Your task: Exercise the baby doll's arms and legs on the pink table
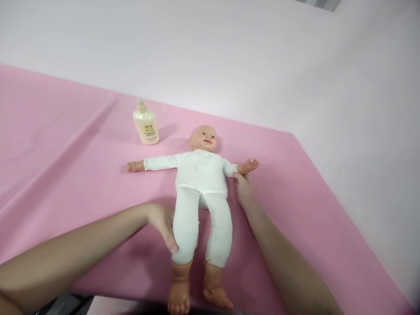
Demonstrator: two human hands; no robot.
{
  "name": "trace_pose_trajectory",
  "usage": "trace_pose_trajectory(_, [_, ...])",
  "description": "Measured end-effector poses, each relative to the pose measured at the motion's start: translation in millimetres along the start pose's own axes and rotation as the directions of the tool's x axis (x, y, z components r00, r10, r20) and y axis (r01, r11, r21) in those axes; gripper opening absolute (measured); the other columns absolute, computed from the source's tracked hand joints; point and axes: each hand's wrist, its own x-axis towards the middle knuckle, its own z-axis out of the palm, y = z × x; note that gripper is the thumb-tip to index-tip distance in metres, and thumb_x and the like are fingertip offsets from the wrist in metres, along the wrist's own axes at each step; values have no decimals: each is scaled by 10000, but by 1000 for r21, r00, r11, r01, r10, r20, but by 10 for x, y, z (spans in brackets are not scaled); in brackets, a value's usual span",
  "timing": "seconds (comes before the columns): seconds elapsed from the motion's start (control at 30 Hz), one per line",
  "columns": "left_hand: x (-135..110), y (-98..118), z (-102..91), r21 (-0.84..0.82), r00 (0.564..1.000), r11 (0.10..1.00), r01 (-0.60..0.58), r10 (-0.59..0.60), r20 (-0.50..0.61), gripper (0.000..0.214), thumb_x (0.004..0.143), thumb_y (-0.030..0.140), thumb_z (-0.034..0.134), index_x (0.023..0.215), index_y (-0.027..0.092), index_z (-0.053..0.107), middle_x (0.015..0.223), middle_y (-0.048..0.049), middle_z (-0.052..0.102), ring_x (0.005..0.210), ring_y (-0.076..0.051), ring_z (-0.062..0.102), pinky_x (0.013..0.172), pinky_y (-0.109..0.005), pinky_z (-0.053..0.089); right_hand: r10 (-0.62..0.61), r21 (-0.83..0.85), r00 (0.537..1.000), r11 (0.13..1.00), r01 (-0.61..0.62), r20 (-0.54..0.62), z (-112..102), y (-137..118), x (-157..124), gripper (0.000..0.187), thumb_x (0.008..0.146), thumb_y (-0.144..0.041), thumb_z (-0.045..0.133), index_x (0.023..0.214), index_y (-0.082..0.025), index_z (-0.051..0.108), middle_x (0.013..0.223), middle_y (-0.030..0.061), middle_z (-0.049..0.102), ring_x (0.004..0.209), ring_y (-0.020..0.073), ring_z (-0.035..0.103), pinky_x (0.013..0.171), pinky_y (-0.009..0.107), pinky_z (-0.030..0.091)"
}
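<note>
A baby doll in a white bodysuit lies on its back on the pink sheet, arms spread and feet toward me. My left hand wraps around the doll's lower leg on the left side, thumb pressed on the white cloth. My right hand pinches the doll's arm at the sleeve cuff on the right side, just below its bare hand.
A cream lotion bottle with a pump top stands behind the doll's outstretched arm on the left. The pink sheet's right edge runs diagonally against a pale wall. The doll's bare feet reach the near edge.
</note>
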Motion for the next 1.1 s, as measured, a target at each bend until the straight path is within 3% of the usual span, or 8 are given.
trace_pose_trajectory(0.3, [24,-8,-5,47,999,998,-32,31,4,648,791,538,1094,1308,196,906,1204,-94,901,1142,-341,890,996,-342,736,2,10,1000,1000,-1,-8,-6,-17,-26,533,739,-400,789,1255,-309,694,940,12,639,807,230,587,836,454,589])
trace_pose_trajectory(0.63, [6,-52,-17,16,1000,1000,24,-24,6,747,748,495,1124,1387,196,880,1294,-96,916,1243,-348,879,1039,-348,730,-3,14,1000,1000,3,4,18,-62,-41,621,724,-385,784,1337,-325,704,971,16,673,816,239,598,826,462,608])
trace_pose_trajectory(0.9, [4,-47,-23,60,1000,998,4,-4,10,680,783,547,1100,1331,197,901,1251,-99,907,1184,-342,882,1025,-351,735,22,43,999,999,-21,-40,39,-81,-67,557,681,-393,794,1227,-316,718,932,0,675,797,236,593,876,487,614])
trace_pose_trajectory(1.1, [24,-30,-11,56,1000,998,-3,3,10,652,772,571,1095,1283,208,915,1231,-92,905,1189,-347,881,1007,-359,736,25,21,1000,999,-24,-4,34,-102,-46,603,661,-429,775,1247,-312,691,977,15,656,840,244,577,877,472,568])
